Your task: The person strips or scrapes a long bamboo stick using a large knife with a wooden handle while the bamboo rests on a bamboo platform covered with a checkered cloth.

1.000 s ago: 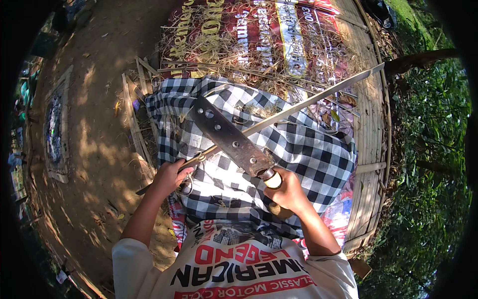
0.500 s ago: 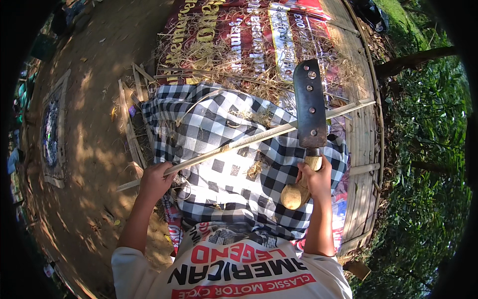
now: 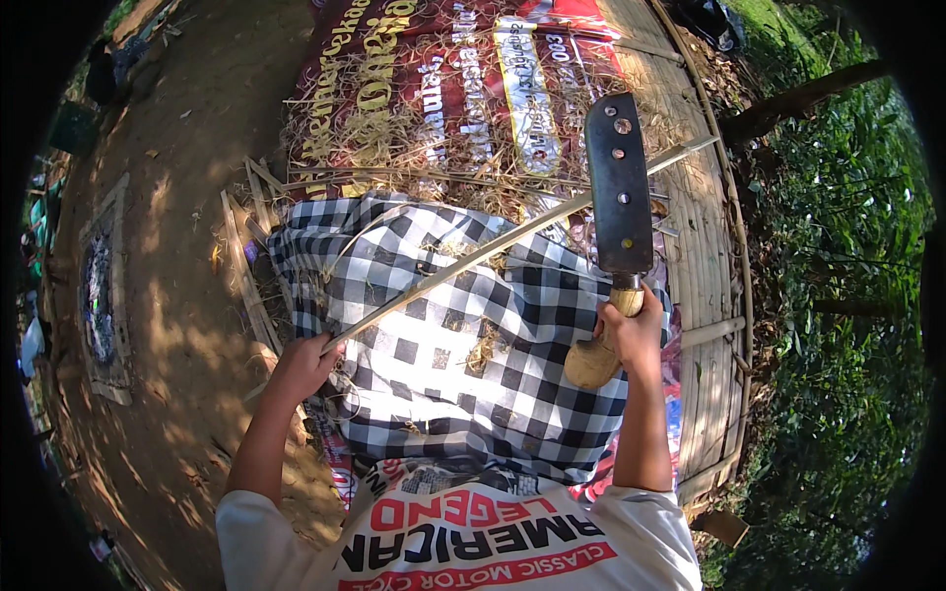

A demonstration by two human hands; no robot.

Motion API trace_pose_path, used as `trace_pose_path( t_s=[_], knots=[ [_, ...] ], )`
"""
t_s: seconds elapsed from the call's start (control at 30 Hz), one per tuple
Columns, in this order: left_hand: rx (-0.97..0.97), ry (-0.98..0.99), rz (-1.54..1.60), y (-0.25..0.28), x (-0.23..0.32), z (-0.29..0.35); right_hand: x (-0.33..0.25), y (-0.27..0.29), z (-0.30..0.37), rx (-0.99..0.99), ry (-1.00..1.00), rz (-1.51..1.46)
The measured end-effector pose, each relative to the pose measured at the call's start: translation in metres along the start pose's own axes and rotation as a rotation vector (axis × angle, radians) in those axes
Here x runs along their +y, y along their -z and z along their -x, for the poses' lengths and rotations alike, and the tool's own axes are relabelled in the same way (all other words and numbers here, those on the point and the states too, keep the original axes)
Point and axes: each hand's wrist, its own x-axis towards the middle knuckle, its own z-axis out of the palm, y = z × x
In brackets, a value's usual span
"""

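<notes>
My left hand [image 3: 305, 366] is closed around the near end of a long, pale bamboo strip [image 3: 473, 258], whose tail sticks out behind the fist. From there the strip slants up and to the right across a black-and-white checkered cloth [image 3: 414, 315] spread over my lap. My right hand [image 3: 636, 323] grips the wooden handle [image 3: 592, 364] of a broad machete. Its dark blade [image 3: 619, 182], dotted with several round studs, points away from me and covers part of the strip. I cannot tell whether the edge touches the bamboo.
Thin curled shavings [image 3: 394, 138] lie over a red printed banner [image 3: 453, 89] beyond the cloth. A bamboo-slat platform [image 3: 705, 374] runs along the right, with green plants [image 3: 838, 325] past it. Loose bamboo pieces [image 3: 246, 266] lie at left, beside the dirt floor [image 3: 187, 325].
The strip slants more steeply, its far end higher in view. It now passes behind the blade nearer the middle rather than close to the handle. Both hands keep their holds.
</notes>
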Motion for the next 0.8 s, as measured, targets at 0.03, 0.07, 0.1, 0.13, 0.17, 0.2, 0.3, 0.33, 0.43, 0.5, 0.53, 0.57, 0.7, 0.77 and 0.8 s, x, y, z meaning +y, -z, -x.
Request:
trace_pose_path(
  t_s=[0.03, 0.07, 0.1, 0.13, 0.17, 0.2, 0.3, 0.33, 0.43, 0.5, 0.53, 0.57, 0.7, 0.77, 0.8],
  knots=[
    [-0.015, -0.002, 0.014, 0.002, 0.000, -0.002, 0.000, -0.007, 0.005, -0.039, -0.016, 0.039],
    [-0.027, 0.020, 0.024, 0.005, 0.000, -0.002, 0.001, -0.014, 0.010, -0.082, -0.031, 0.075],
    [-0.039, 0.042, 0.033, 0.006, -0.001, -0.002, 0.005, -0.018, 0.011, -0.084, -0.058, 0.067],
    [-0.051, 0.064, 0.042, 0.008, 0.000, -0.003, 0.008, -0.017, 0.009, -0.093, -0.068, 0.041],
    [-0.056, 0.059, 0.048, 0.011, 0.002, -0.003, 0.010, -0.014, 0.008, -0.099, -0.078, 0.015],
    [-0.062, 0.053, 0.054, 0.014, 0.006, -0.003, 0.011, -0.011, 0.006, -0.105, -0.088, -0.012],
    [-0.117, 0.093, 0.040, 0.020, 0.013, -0.008, -0.001, 0.001, -0.003, -0.104, -0.068, -0.028],
    [-0.142, 0.116, 0.029, 0.021, 0.014, -0.009, -0.005, 0.002, -0.006, -0.098, -0.058, -0.038],
    [-0.120, 0.129, 0.034, 0.019, 0.017, -0.012, -0.004, -0.009, -0.002, -0.061, -0.073, -0.015],
    [-0.107, 0.148, 0.086, 0.016, 0.011, -0.009, -0.004, -0.019, 0.005, -0.103, -0.112, 0.005],
    [-0.101, 0.157, 0.112, 0.015, 0.010, -0.009, 0.002, -0.017, 0.006, -0.128, -0.081, 0.018],
    [-0.099, 0.138, 0.103, 0.015, 0.010, -0.009, 0.001, -0.011, 0.004, -0.131, -0.094, 0.038],
    [-0.100, 0.125, 0.081, 0.013, 0.011, -0.011, -0.016, 0.010, -0.007, -0.061, -0.069, 0.029],
    [-0.113, 0.136, 0.089, 0.010, 0.009, -0.013, -0.012, 0.002, -0.004, -0.038, -0.075, -0.014],
    [-0.116, 0.140, 0.094, 0.011, 0.008, -0.013, -0.007, -0.006, -0.001, -0.065, -0.078, -0.007]
  ],
)
